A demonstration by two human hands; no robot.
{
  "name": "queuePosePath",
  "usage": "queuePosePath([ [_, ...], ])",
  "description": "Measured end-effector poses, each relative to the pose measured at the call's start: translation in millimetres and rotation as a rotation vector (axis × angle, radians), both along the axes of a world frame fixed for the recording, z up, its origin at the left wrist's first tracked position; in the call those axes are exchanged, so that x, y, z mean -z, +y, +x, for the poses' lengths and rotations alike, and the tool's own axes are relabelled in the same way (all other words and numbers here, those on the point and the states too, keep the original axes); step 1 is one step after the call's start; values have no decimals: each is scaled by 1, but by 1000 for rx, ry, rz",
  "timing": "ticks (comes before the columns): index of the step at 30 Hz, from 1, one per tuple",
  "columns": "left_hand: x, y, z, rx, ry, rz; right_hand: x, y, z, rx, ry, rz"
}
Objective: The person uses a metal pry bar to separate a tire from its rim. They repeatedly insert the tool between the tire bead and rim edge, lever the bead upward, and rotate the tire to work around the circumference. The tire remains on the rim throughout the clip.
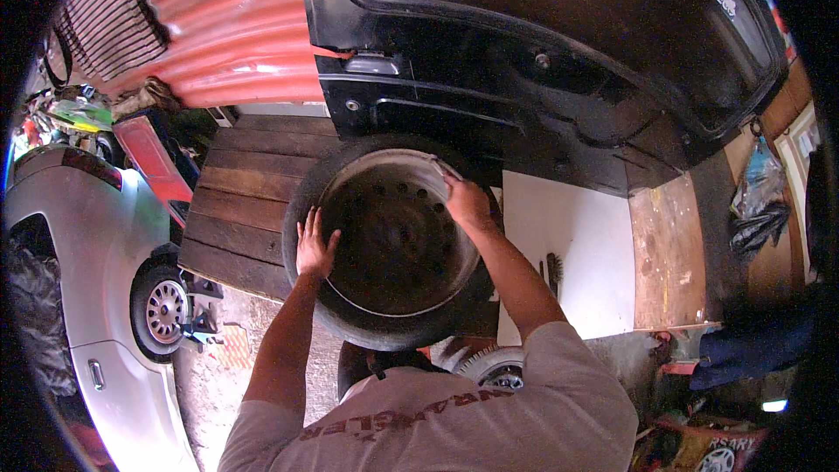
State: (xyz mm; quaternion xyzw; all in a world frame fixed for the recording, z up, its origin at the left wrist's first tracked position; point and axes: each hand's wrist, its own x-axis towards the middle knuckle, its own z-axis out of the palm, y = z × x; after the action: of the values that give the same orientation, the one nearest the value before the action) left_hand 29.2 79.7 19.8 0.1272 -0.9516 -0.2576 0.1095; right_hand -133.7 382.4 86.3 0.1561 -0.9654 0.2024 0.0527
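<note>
A car wheel lies flat in front of me, a black tyre (306, 177) around a dirty steel rim (393, 236) with a ring of round holes. My left hand (316, 245) rests open on the wheel's left side, its fingers spread over the edge where rim and tyre meet. At the upper right of the rim is my right hand (468, 201), its fingers bent together against the rim's lip. Whatever those fingers may grip is too small to make out. The wheel's inner face looks brown and dull, and its lip is lighter.
Wooden planks (245, 183) lie under and left of the wheel. A brush (554, 273) sits on a white board (581, 245) to the right. Behind stands a black vehicle door panel (524, 61). A silver car (105, 245) is at the left; another tyre (489, 363) lies below.
</note>
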Motion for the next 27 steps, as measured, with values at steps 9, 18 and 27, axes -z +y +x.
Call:
queuePosePath([
  [9,1,-5,7,-2,24,26,-4,50,32,82,-82,79],
  [18,2,-3,2,25,46,32,-7,-34,-19,-19,-95,-18],
  [27,3,-4,9,4,47,47,-17,22,0,28,-181,31],
])
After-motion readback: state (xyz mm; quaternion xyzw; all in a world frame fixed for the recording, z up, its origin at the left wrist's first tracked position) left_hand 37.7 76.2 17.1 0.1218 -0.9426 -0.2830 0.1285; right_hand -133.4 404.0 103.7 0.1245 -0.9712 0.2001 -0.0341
